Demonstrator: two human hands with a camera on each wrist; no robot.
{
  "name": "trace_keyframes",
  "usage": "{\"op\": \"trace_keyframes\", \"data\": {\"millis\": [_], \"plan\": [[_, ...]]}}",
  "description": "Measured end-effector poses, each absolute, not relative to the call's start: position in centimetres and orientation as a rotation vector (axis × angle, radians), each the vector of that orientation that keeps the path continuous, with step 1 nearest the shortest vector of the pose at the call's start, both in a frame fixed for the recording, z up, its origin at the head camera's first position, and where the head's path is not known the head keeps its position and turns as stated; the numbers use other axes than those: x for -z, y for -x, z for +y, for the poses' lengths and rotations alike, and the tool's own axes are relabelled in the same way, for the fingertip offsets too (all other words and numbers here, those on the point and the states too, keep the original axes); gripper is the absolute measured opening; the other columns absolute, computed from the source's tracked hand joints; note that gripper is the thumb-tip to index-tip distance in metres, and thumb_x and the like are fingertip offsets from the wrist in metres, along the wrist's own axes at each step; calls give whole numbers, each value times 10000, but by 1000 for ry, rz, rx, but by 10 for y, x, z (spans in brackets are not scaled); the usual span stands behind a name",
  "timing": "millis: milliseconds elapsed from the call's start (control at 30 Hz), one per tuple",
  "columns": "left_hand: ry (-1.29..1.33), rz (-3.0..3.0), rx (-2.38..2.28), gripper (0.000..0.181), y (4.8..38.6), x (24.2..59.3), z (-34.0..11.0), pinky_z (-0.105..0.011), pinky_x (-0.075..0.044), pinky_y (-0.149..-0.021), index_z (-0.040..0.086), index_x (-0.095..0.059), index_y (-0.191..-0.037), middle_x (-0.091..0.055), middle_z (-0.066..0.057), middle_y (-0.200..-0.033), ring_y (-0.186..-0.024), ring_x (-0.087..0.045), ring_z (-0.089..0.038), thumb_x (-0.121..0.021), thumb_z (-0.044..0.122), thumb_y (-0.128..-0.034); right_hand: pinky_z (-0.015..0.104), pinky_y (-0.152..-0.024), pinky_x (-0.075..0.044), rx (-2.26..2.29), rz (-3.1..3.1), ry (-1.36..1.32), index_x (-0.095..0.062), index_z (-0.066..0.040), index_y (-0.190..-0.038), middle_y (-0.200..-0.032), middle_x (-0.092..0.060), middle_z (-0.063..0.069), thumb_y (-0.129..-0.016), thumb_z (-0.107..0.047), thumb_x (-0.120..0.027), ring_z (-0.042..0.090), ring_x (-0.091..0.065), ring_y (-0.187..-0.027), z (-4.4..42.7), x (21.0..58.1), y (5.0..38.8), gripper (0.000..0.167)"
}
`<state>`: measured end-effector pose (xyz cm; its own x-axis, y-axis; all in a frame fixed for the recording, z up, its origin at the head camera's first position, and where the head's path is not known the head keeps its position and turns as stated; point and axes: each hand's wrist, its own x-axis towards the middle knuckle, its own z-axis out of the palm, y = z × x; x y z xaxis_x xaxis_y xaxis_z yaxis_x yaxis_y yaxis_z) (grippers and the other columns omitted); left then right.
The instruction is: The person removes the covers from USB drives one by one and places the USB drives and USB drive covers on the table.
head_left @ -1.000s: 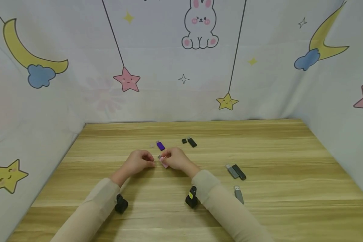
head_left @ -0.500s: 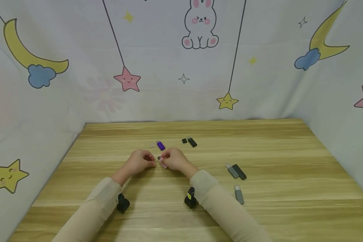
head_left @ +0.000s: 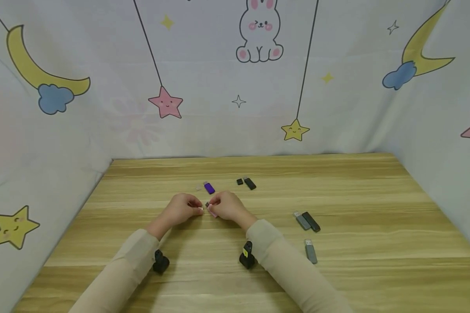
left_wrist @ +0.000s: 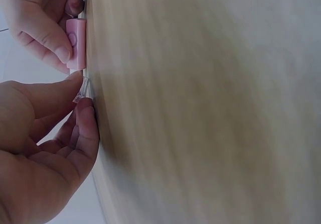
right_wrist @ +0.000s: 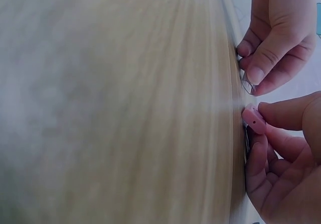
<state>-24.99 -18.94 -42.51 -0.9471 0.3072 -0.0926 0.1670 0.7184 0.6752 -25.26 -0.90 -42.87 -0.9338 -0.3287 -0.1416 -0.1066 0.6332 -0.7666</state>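
Between the thumb and fingers of my left hand (head_left: 183,208) is a small clear plastic cap (left_wrist: 84,88), pinched just above the table. My right hand (head_left: 229,206) pinches a pink USB flash drive (left_wrist: 76,44) by its body. In the head view the drive's metal plug points up and left, a short gap from the left fingertips. The right wrist view shows the pink drive's end with a small hole, and the cap in the left fingers beyond it. Just behind the hands lies a purple USB flash drive (head_left: 209,188) with a small clear cap (head_left: 198,188) beside it.
A black USB flash drive (head_left: 250,183) and its black cap (head_left: 240,181) lie farther back. To the right are a grey drive (head_left: 302,221) next to a black stick (head_left: 311,221), and another grey drive (head_left: 310,251). A printed cloth (head_left: 235,130) rises behind the wooden table (head_left: 360,195).
My left hand has edged slightly right with the clear cap, narrowing the gap to the pink drive. The right hand has stayed nearly in place, and the view has shifted a little.
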Motion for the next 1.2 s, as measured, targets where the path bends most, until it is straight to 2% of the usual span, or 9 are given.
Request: {"op": "trace_keyframes", "data": {"millis": [367, 667, 1200], "plan": [[-377, 2726, -1006, 203, 251, 425, -189, -410, -519, -845, -39, -710, -1021, -709, -144, -992, -944, -646, -265, -687, 112, -888, 238, -675, -436, 1163, 2602, 333, -720, -71, -983, -798, -662, -36, -900, -185, -652, 103, -562, -724, -9, 428, 253, 157], [-390, 2731, -987, 192, 249, 423, -189, -411, -519, -837, -37, -714, -1011, -709, -140, -978, -932, -644, -263, -685, 107, -887, 244, -672, -439, 1135, 2640, 340, -721, -66, -948, -803, -662, -17, -894, -203, -666, 107, -554, -712, -9, 429, 253, 158], [-399, 2734, -971, 217, 249, 424, -190, -423, -516, -851, -43, -709, -1037, -706, -154, -1010, -967, -642, -288, -676, 118, -894, 281, -747, -483, 1111, 2655, 366, -720, -32, -998, -933, -686, 38, -896, -213, -665, 141, -580, -815, -9, 429, 253, 215]]}}
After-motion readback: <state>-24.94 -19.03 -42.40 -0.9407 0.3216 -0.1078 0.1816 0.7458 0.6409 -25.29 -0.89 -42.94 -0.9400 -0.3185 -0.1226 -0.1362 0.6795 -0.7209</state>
